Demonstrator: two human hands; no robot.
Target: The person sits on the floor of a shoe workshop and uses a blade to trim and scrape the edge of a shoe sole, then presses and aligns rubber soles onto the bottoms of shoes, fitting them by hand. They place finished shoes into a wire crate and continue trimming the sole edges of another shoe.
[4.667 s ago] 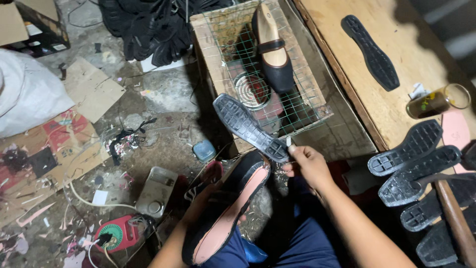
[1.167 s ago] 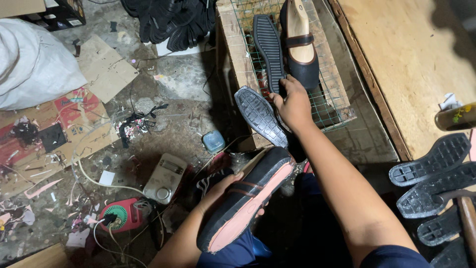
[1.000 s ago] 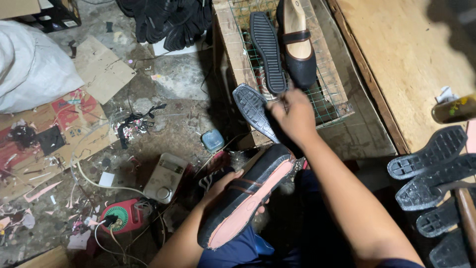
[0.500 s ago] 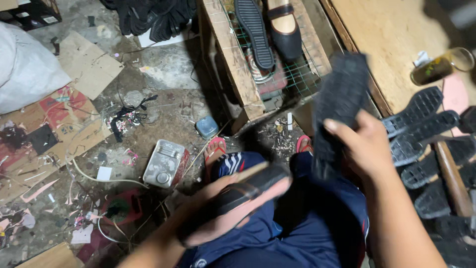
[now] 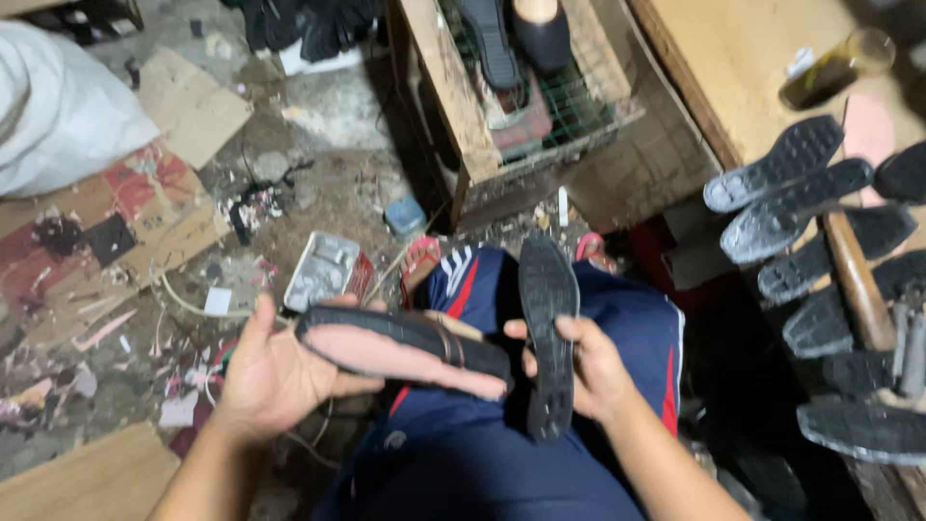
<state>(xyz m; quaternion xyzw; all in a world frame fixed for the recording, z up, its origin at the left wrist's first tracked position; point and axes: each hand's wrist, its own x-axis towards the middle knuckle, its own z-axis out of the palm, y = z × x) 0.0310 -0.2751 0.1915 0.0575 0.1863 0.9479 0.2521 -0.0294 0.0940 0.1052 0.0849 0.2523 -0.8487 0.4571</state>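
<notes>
Shorts (image 5: 617,328), dark blue with red stripes, fill the lap beneath both hands. Left hand (image 5: 275,371) cups a black shoe (image 5: 400,345) with pink lining, fingers curled under its heel end. Right hand (image 5: 598,371) grips a black rubber sole (image 5: 548,328) upright, just beside the shoe's toe.

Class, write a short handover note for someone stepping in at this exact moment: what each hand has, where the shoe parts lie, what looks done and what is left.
Left hand: holds the black shoe upper, pink underside up, over the lap.
Right hand: grips a black rubber sole, standing roughly upright beside the upper, apart from it.
Elsewhere: more soles in a row on the workbench to the right; one sole and one shoe in the wire crate ahead.
Done: upper and sole both in hand.
Left: the two are not yet joined.
</notes>
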